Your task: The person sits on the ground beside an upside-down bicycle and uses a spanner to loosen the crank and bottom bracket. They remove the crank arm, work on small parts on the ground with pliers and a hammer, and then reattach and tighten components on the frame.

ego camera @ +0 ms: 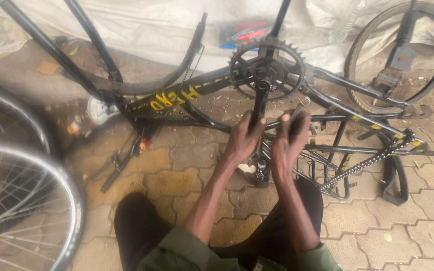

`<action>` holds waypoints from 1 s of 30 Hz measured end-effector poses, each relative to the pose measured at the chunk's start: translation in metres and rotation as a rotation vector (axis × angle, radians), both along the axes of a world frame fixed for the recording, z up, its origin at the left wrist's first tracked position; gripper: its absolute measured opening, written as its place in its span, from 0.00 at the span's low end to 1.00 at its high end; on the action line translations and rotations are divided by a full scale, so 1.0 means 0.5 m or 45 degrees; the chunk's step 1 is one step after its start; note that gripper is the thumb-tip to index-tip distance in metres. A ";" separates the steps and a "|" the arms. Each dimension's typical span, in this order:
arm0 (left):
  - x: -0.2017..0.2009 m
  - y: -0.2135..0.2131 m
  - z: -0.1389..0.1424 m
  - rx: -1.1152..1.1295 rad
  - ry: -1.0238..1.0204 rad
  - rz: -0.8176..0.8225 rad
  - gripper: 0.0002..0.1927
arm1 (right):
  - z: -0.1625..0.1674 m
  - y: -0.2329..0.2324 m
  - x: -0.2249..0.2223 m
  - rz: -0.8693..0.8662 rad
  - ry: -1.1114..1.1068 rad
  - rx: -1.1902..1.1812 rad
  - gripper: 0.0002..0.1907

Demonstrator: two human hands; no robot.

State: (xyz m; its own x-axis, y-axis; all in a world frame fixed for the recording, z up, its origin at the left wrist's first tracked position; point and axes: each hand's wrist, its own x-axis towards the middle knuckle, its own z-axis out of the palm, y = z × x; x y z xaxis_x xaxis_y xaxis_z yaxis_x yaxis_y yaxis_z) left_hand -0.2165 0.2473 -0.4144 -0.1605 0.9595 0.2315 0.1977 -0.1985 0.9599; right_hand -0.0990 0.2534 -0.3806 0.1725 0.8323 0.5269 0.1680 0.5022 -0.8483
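Steel crank: your left hand [244,138] is closed around the black steel crank arm [258,108], which hangs from the toothed chainring [267,68].
Right hand: your right hand [290,140] is curled shut on a thin grey metal tool [297,108] just beside the crank.
Frame: the black tubular bicycle frame [177,98] lies on the interlocking paving bricks [187,165].
Grip: hold the crank steady and keep the tool square.
Chain: the slack, knobbly chain [362,163] lies near the frame's right end.

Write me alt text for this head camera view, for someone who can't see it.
Seen from above, a person's left hand grips the black crank arm of a wheelless bicycle frame lying on paving stones, the right hand beside it holding something indistinct. A chainring sits above; loose wheels lie at left.
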 end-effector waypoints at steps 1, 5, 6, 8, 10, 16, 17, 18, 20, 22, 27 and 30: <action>0.005 -0.004 0.010 0.006 0.030 0.015 0.18 | 0.022 -0.009 0.012 -0.064 -0.065 -0.005 0.19; 0.012 -0.019 0.042 0.046 0.111 0.055 0.16 | 0.111 -0.013 0.016 -0.005 -0.094 -0.171 0.24; 0.015 -0.022 0.050 0.008 0.116 0.044 0.15 | 0.131 -0.012 0.010 -0.007 -0.064 -0.215 0.23; 0.016 -0.026 0.060 -0.076 0.126 0.032 0.15 | 0.160 -0.008 -0.012 -0.001 -0.007 -0.308 0.23; 0.015 -0.026 0.063 0.029 0.175 0.062 0.14 | 0.175 -0.006 -0.037 0.044 0.104 -0.329 0.19; 0.009 -0.021 0.039 0.008 0.093 0.001 0.14 | 0.165 -0.024 -0.065 0.145 0.279 -0.189 0.11; 0.007 -0.019 0.034 0.076 0.127 0.015 0.14 | 0.159 -0.025 -0.066 0.156 0.322 -0.188 0.12; 0.006 -0.015 0.027 0.135 0.153 0.018 0.13 | 0.152 -0.024 -0.068 0.137 0.310 -0.179 0.12; 0.003 -0.006 0.019 0.260 0.204 0.024 0.11 | 0.141 -0.018 -0.071 0.102 0.286 -0.156 0.13; -0.001 0.004 0.014 -0.048 0.186 0.004 0.16 | 0.133 -0.006 -0.075 0.001 0.311 -0.272 0.13; -0.015 0.014 0.008 -0.022 0.215 0.030 0.18 | 0.126 0.013 -0.074 0.039 0.187 -0.189 0.16; -0.025 0.015 0.001 -0.074 0.221 0.014 0.18 | 0.124 0.013 -0.072 0.167 0.172 -0.067 0.14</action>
